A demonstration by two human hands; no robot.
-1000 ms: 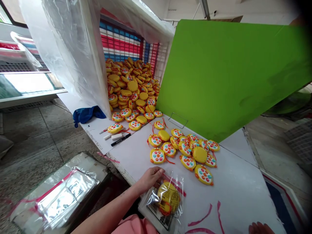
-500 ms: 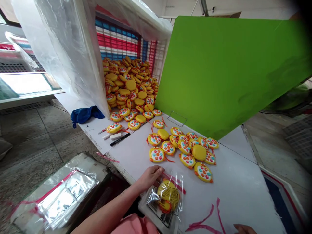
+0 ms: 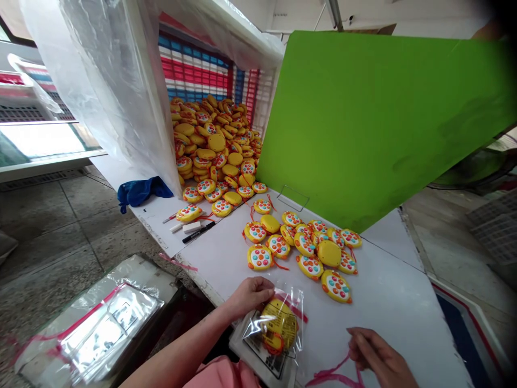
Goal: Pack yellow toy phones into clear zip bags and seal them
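Note:
My left hand (image 3: 251, 296) pinches the top left corner of a clear plastic bag (image 3: 298, 337). Inside the bag lies a yellow toy (image 3: 278, 323), its plain back up, with an orange cord at the lower end. The bag rests on a stack of flat bags (image 3: 262, 362) at the table's front edge. A pink strip (image 3: 298, 311) runs along the bag's upper part. Over loose pink strips (image 3: 333, 377) on the table is my right hand (image 3: 377, 355), thumb and fingers drawn together. I cannot make out whether they hold a strip.
Several yellow toys with coloured buttons (image 3: 306, 243) lie mid-table. More fill a striped crate (image 3: 194, 70) at the back. A green board (image 3: 375, 124) leans behind. Pens (image 3: 198, 233) and a blue cloth (image 3: 143, 191) lie left; packed clear bags (image 3: 113, 323) sit below.
My right hand has come in from the bottom right edge, up and left over the pink strips. My left hand has shifted slightly at the bag's corner; the bag has stayed in place.

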